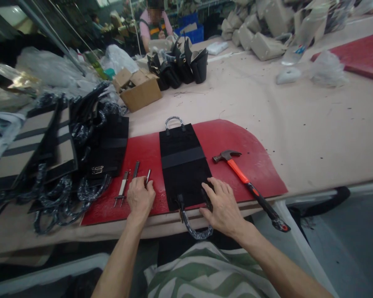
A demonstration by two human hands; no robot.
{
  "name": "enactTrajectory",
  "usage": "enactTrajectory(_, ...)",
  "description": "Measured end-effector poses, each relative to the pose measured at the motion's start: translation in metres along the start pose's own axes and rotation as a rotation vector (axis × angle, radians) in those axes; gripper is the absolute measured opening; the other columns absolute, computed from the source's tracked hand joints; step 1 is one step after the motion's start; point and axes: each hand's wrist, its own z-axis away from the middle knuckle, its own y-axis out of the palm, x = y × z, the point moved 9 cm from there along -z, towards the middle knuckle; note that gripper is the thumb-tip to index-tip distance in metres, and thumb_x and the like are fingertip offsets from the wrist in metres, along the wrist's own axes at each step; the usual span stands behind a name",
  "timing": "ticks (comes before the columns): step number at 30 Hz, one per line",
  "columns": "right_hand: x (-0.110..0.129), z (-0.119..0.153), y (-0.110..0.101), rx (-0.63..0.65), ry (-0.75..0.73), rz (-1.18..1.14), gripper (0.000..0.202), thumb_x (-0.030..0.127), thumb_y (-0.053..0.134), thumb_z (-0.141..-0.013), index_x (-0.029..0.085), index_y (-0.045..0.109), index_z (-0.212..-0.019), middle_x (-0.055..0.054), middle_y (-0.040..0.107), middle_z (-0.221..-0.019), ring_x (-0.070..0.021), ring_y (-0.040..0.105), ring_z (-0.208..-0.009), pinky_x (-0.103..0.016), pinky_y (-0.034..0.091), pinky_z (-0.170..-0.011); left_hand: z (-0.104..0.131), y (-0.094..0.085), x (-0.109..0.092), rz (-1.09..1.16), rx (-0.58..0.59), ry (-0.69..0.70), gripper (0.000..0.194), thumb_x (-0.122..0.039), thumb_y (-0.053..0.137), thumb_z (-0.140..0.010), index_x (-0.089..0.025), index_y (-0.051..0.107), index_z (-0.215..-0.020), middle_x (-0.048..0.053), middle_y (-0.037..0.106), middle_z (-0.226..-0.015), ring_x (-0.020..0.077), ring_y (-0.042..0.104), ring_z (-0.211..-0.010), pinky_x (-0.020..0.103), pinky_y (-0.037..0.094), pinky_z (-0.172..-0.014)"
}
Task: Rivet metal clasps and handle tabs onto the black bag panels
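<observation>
A black bag panel (183,174) lies flat on a red mat, crossed by a smooth dark band. Plastic-wrapped handles are at both ends: the far handle (174,121) and the near handle (197,232), which hangs over the table edge. My right hand (224,207) is at the panel's near right corner, fingers curved and thumb apart, with something dark and unclear between them. My left hand (141,196) is closed around a thin metal rod (148,176), left of the panel. Beside it are a flat metal tool (136,169) and a two-pronged metal tool (122,188).
A claw hammer (242,176) lies right on the red mat (245,136), its handle past the edge. Left are piled bag panels (27,145); behind stand a cardboard box (141,96) and black bags (180,68). Another person (155,27) is across the table.
</observation>
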Motion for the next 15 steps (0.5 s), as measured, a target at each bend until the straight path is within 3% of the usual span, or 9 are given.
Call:
enactTrajectory(6,0.004,0.021,-0.01,-0.007,0.2,0.183,0.057,0.018,0.061,-0.079,0.009,0.05,-0.134,-0.024,0.05,-0.134,-0.0367,0.052,-0.106,-0.049,0.048,-0.086,0.033,-0.012,-0.005,0.233,-0.125,0.089,0.016,-0.025,0.054,-0.089,-0.017,0.063,-0.1,0.013,0.063,-0.106,0.0288,0.059,-0.105,0.042,0.048,-0.094)
enactTrajectory(10,0.002,0.025,-0.017,-0.046,0.226,0.175,0.043,0.012,0.056,-0.075,0.012,0.054,-0.118,-0.02,0.055,-0.12,-0.0335,0.053,-0.101,-0.046,0.05,-0.087,0.064,-0.016,-0.013,0.394,-0.168,0.055,0.017,-0.028,0.055,-0.09,-0.018,0.064,-0.099,0.014,0.062,-0.112,0.0295,0.058,-0.111,0.045,0.046,-0.099)
enactTrajectory(13,-0.006,0.043,-0.023,-0.086,0.214,0.133,0.039,0.014,0.054,-0.073,0.016,0.052,-0.112,-0.019,0.054,-0.119,-0.0349,0.054,-0.109,-0.047,0.051,-0.091,0.083,-0.016,-0.022,0.566,-0.097,-0.025,0.015,-0.032,0.055,-0.09,-0.02,0.065,-0.093,0.011,0.065,-0.1,0.0269,0.06,-0.1,0.043,0.047,-0.095)
enactTrajectory(15,-0.014,0.064,-0.028,-0.144,0.166,0.097,0.039,0.019,0.053,-0.076,0.018,0.05,-0.115,-0.02,0.054,-0.122,-0.037,0.055,-0.114,-0.051,0.051,-0.092,0.093,-0.008,-0.025,0.707,0.038,-0.178,0.017,-0.035,0.057,-0.088,-0.021,0.064,-0.093,0.009,0.065,-0.092,0.024,0.062,-0.087,0.039,0.05,-0.085)
